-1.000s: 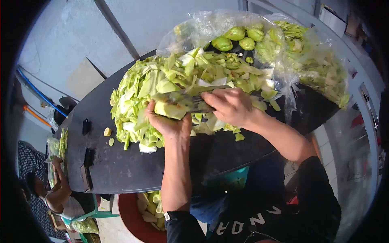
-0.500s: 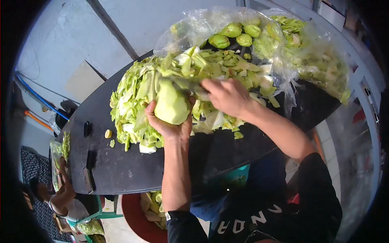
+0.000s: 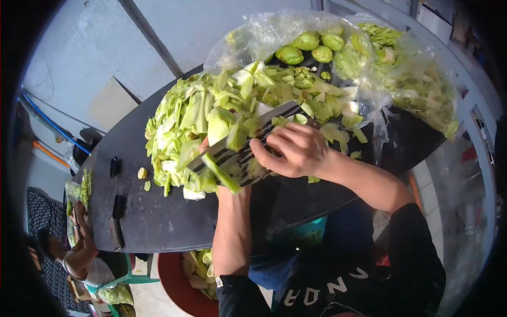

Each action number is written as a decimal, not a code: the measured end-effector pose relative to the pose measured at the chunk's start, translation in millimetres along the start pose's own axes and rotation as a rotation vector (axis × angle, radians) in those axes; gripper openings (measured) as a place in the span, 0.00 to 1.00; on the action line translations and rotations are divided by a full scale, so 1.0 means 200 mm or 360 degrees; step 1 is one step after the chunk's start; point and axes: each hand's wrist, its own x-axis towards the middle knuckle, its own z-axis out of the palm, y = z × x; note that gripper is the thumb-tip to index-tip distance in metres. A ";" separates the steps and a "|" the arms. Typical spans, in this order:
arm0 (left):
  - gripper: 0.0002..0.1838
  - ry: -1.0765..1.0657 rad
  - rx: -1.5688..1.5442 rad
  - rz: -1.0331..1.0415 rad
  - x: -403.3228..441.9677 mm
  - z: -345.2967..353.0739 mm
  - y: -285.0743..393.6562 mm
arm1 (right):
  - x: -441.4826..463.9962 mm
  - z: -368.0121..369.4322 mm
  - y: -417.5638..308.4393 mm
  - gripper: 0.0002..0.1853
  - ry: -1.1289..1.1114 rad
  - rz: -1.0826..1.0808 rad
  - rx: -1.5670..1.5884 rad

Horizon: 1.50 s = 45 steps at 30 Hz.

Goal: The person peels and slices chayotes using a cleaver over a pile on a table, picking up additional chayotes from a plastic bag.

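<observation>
My right hand (image 3: 296, 149) is closed round the handle end of a wide cleaver (image 3: 248, 161) with a striped-looking blade. A green strip of peel (image 3: 221, 174) lies on the blade. Behind the blade is a pale green peeled chayote (image 3: 219, 124), partly hidden. My left hand (image 3: 205, 143) is mostly covered by the blade; a bit of finger shows beside the chayote, and the wrist comes up from below. Beyond both hands a large heap of peels (image 3: 182, 113) spreads over the dark table (image 3: 158, 224).
Several whole chayotes (image 3: 289, 55) and clear plastic bags of peels (image 3: 422, 95) lie at the back. A black-handled knife (image 3: 117, 222) and small pieces (image 3: 142, 173) are at left. Below stands a red tub (image 3: 177, 288). Another person (image 3: 84, 259) sits far left.
The cleaver has swung down and left, across the front of the chayote and my left hand, which it now hides. A green strip now lies on the blade.
</observation>
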 end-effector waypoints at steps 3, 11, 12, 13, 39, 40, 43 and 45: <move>0.28 -0.0104 -0.0015 -0.0035 0.02 -0.03 -0.01 | 0.01 0.02 -0.02 0.15 0.0005 -0.0004 -0.0036; 0.27 0.0240 -0.0226 0.0009 -0.03 0.16 0.06 | -0.09 0.03 0.15 0.10 -0.0217 0.0350 -0.0064; 0.27 0.0243 -0.0232 0.0010 -0.03 0.13 0.06 | -0.07 0.01 0.13 0.09 -0.0171 0.0343 0.0018; 0.28 0.0115 -0.0207 -0.0001 -0.02 0.11 0.05 | -0.05 -0.01 0.11 0.09 -0.0172 0.0342 0.0022; 0.23 0.0140 -0.0219 -0.0075 0.01 0.13 0.05 | -0.09 0.05 0.12 0.11 -0.0189 0.0447 0.0023; 0.26 0.0033 -0.0149 -0.0117 0.02 0.10 0.04 | -0.07 0.03 0.09 0.14 -0.0153 0.0339 -0.0019; 0.27 -0.0193 -0.0144 -0.0127 -0.01 0.07 0.06 | -0.04 0.01 0.03 0.14 -0.0093 0.0123 -0.0026; 0.28 -0.0205 -0.0116 -0.0138 0.00 0.03 0.03 | -0.03 0.02 0.01 0.14 -0.0069 0.0084 -0.0050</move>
